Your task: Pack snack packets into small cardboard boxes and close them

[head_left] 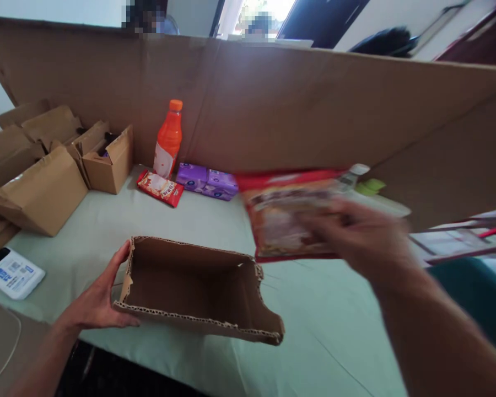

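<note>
My left hand (103, 300) grips the left end of an open cardboard box (198, 320), its thumb and fingers on either side of the end wall. The inside of the box shows bare cardboard. Above and to the right of the box, my right hand (355, 231) holds a red food packet (289, 220), blurred by motion. Behind the box stand an orange bottle (168, 140), a small red packet (160, 188) lying at its foot, and a purple wrapped pack (206, 181).
Several cardboard boxes (41, 193) crowd the left side. A white device (14, 273) lies at the table's left edge. A tall cardboard panel (293, 110) stands behind. A clear bottle top (357, 172) and a green item (371, 187) show behind my right hand.
</note>
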Action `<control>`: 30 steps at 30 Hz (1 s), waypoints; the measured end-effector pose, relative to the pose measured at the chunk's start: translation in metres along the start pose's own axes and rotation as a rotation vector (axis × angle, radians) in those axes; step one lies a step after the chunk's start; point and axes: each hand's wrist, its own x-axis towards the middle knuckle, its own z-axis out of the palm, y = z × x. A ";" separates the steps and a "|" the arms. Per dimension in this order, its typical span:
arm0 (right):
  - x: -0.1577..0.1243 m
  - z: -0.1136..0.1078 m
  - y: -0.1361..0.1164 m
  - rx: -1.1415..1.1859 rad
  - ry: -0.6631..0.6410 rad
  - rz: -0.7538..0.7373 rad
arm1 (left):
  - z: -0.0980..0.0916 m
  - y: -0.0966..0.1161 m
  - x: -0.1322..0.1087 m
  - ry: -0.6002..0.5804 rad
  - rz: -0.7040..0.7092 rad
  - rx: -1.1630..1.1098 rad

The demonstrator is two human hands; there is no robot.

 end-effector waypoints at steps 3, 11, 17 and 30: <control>-0.030 -0.021 -0.049 0.134 0.481 -0.226 | 0.000 -0.004 0.003 0.004 0.000 -0.008; -0.071 0.036 -0.099 -0.246 -0.251 -0.859 | 0.003 -0.009 0.008 0.004 0.074 -0.025; -0.068 0.100 -0.111 -0.721 -0.689 -0.728 | -0.001 -0.006 0.018 -0.013 0.120 -0.012; -0.016 0.055 -0.136 -0.366 -0.457 -0.706 | -0.003 -0.008 0.024 -0.057 0.100 -0.081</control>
